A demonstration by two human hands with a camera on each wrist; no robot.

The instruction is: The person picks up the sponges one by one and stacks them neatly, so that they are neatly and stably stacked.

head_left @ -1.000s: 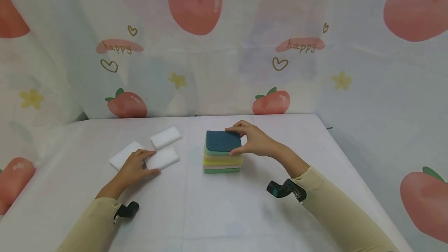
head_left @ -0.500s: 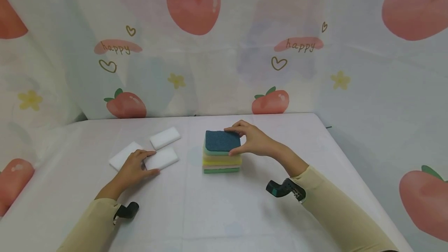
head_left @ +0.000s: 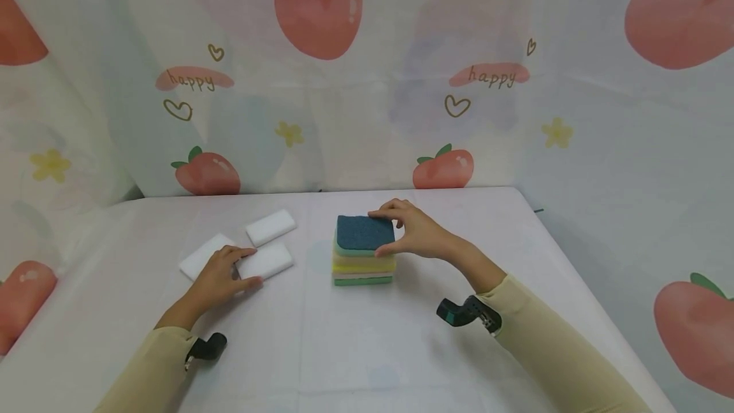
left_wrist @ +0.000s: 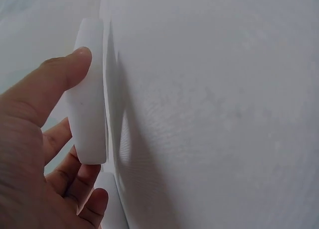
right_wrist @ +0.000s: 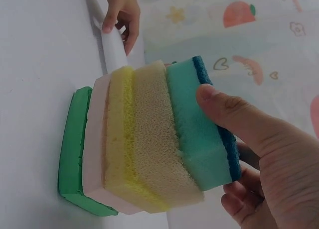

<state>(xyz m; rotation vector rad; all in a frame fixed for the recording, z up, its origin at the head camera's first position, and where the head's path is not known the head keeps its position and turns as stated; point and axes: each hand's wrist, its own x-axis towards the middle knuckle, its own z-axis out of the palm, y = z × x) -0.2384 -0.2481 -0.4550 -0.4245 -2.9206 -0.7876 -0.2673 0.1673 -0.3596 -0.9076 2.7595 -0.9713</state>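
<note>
A stack of sponges stands right of the table's middle. Its top one is a teal scouring sponge [head_left: 365, 232] with a dark blue pad. My right hand [head_left: 415, 229] pinches that top sponge, thumb at its near edge and fingers at the far one. Below it lie a beige sponge [right_wrist: 157, 134], a yellow one [right_wrist: 119, 134], a pale pink one [right_wrist: 94, 139] and a green block [right_wrist: 75, 144]. On the left, my left hand [head_left: 220, 276] grips a white sponge block [head_left: 266, 260] between thumb and fingers; in the left wrist view the block [left_wrist: 89, 104] shows edge-on.
Two more white blocks lie by my left hand: one behind [head_left: 271, 227], another partly under the hand's outline, the left block [head_left: 205, 253]. The white-covered table [head_left: 344, 349] ends at a printed cloth backdrop [head_left: 367, 101]. Each wrist carries a black camera mount [head_left: 208, 346].
</note>
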